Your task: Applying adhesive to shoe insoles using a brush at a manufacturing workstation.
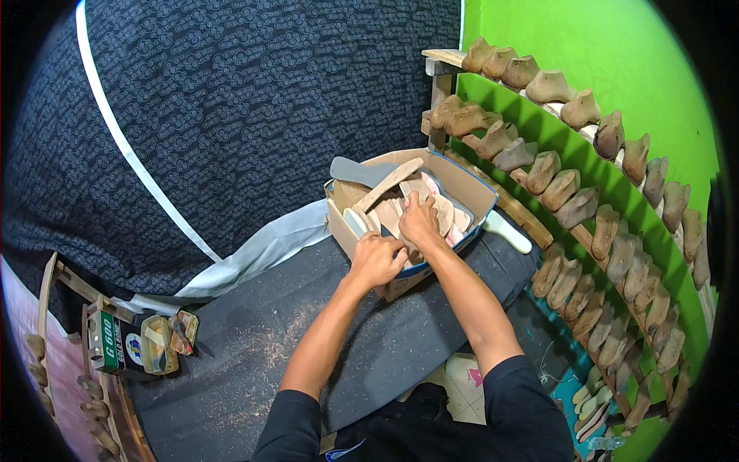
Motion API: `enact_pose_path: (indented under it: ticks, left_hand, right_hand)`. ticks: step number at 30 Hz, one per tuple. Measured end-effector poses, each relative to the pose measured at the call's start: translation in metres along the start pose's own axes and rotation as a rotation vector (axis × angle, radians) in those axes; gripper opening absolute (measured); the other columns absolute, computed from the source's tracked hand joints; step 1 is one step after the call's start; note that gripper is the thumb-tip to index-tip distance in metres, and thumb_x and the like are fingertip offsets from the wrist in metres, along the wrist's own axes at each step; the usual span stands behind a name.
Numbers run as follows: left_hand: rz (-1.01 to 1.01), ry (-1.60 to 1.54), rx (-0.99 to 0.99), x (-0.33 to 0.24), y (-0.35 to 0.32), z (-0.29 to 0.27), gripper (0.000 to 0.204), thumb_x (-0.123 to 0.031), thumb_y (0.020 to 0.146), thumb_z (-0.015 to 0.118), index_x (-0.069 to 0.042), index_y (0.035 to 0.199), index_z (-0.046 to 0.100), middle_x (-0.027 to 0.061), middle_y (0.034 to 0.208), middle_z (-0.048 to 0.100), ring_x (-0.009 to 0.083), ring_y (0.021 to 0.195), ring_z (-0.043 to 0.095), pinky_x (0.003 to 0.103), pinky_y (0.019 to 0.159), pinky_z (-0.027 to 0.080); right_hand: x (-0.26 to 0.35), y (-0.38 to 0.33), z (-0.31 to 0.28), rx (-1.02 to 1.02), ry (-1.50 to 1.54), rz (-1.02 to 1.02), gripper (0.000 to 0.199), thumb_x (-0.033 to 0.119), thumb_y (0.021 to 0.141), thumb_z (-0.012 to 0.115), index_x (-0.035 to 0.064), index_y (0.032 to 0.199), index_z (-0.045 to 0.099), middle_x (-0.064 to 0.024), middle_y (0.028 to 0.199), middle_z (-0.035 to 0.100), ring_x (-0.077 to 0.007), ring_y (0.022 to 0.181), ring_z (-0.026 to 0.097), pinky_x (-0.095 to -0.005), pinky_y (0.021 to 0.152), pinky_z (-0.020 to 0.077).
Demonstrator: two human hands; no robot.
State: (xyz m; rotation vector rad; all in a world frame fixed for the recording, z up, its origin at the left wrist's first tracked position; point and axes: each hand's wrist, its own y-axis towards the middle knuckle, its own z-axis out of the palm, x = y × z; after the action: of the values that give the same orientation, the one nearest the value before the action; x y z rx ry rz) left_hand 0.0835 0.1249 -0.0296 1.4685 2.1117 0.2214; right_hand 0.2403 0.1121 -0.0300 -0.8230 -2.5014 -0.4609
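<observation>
A cardboard box (471, 179) with blue edges stands on the dark-covered table, filled with loose shoe-sole-shaped pieces in tan, white and grey. My left hand (375, 260) is closed over the box's near left rim, its thumb outside. Inside the box, my right hand (419, 222) has its fingers bent down among the tan pieces; what lies under the fingertips is hidden. One long tan sole piece (390, 185) slants across the top of the pile, left of my right hand. Behind it a grey sole-shaped piece (362, 172) leans over the back left rim.
Racks of wooden shoe lasts (549, 87) line the green wall at right. A pale sole-shaped piece (508, 232) lies right of the box. Wood shavings (262, 346) litter the dark table cover (308, 296). At left stand a printed box (108, 343) and a cut-open plastic container (159, 344).
</observation>
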Motion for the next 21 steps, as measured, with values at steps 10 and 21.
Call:
enact_pose_path:
  ticks: [10,21]
  left_hand:
    - [-0.027,0.025,-0.002,-0.005,-0.001,0.001,0.031,-0.029,0.087,0.050,-0.008,0.090,0.072,0.0132,0.087,0.071,0.0313,0.087,0.066,0.047,0.099,0.043]
    - [-0.042,0.012,-0.052,-0.010,-0.002,0.001,0.036,-0.033,0.091,0.049,-0.006,0.090,0.072,0.0141,0.085,0.070,0.0301,0.086,0.066,0.045,0.094,0.041]
  right_hand:
    - [-0.004,-0.001,-0.011,-0.359,0.163,-0.062,0.047,0.017,0.084,0.060,0.0023,0.123,0.038,-0.0288,0.118,0.043,-0.0486,0.103,0.054,-0.0551,0.087,0.0472]
    - [-0.001,-0.005,-0.009,-0.344,0.538,-0.589,0.047,0.011,0.085,0.061,-0.0030,0.125,0.042,-0.0285,0.120,0.048,-0.0442,0.114,0.050,-0.0477,0.098,0.0409]
